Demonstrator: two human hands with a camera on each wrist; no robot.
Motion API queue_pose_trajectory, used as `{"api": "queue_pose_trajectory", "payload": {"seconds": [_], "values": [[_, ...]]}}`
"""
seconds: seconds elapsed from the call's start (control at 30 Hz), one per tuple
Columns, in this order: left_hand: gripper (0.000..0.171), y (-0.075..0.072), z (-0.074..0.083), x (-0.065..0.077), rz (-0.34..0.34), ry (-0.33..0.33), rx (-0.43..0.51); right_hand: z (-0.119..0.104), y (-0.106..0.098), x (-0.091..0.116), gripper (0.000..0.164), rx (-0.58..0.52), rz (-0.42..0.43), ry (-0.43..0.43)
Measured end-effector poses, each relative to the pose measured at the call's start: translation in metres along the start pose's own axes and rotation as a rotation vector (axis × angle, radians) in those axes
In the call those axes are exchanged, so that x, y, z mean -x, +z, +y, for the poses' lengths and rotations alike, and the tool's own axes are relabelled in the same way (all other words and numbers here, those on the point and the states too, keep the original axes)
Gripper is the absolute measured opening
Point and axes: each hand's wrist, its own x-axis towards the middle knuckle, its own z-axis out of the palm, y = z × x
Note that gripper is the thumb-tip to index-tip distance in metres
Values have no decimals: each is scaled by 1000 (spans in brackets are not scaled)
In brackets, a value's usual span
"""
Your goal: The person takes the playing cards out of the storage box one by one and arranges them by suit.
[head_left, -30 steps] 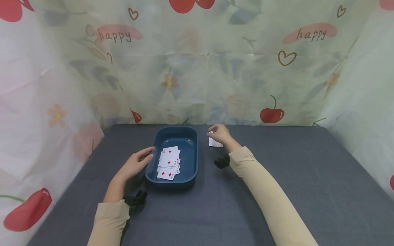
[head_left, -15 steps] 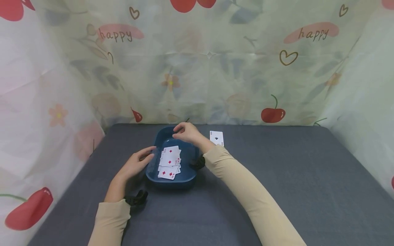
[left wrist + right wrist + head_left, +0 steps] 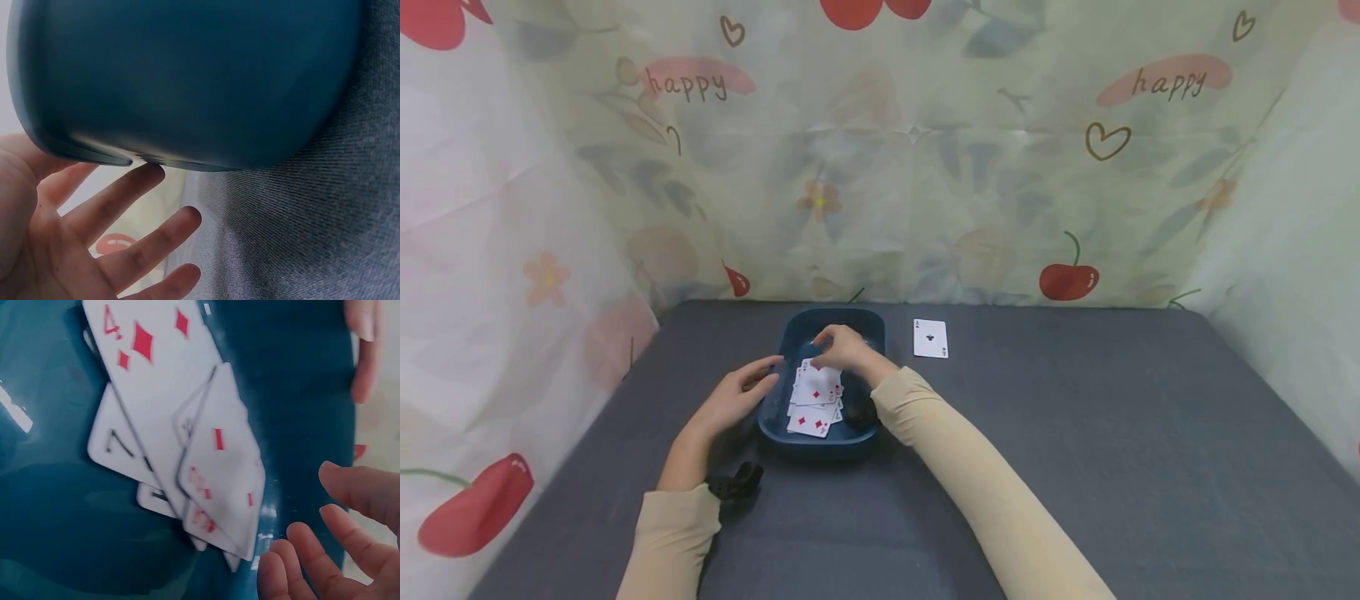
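A dark blue tray point(image 3: 816, 443) stands on the table with an overlapping pile of playing cards point(image 3: 809, 421) inside. The four of diamonds point(image 3: 144, 369) and a black seven point(image 3: 112, 440) show in the right wrist view. Over the pile hovers my right hand point(image 3: 847, 350), thumb and fingers apart with nothing between them; it hides part of the top card in the head view. At the tray's left side, my left hand point(image 3: 736, 400) touches the wall with extended fingers point(image 3: 134, 187). Face up to the right of the tray lies an ace of clubs point(image 3: 930, 338).
A dark grey cloth point(image 3: 1075, 433) covers the table. Behind it and along both sides hangs a printed curtain point(image 3: 917, 192). A black strap device sits on each wrist; the left one point(image 3: 737, 482) is just above the table.
My right hand has moved left from the ace of clubs to above the tray, then nearer over the card pile. The ace is now uncovered on the table. My left hand stays at the tray.
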Motion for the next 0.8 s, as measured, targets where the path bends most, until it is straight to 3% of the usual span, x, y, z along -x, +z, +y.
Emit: {"api": "queue_pose_trajectory", "payload": {"seconds": [0.33, 0.8], "values": [[50, -1, 0, 1, -6, 26, 22, 6, 8, -2, 46, 44, -38, -2], [50, -2, -1, 2, -1, 55, 24, 3, 10, 5, 77, 353, -153, 27]]}}
